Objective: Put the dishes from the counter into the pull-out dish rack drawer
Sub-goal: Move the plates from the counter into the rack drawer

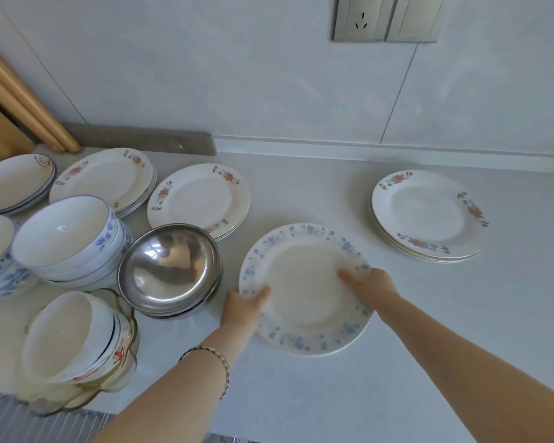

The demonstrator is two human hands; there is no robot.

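Gripping the blue-flowered plate [304,289] by its rim, left hand [242,310] and right hand [373,287] on opposite edges, just above the counter [301,394] beside the steel bowls [170,270]. Next I lift it clear and find the drawer, out of view.

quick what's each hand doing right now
Left hand: closed on the blue-flowered plate, left rim.
Right hand: closed on the same plate, right rim.

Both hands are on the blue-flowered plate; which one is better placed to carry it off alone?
Probably the left hand: its thumb lies over the plate rim with fingers hidden beneath. The right hand touches only the rim's top.
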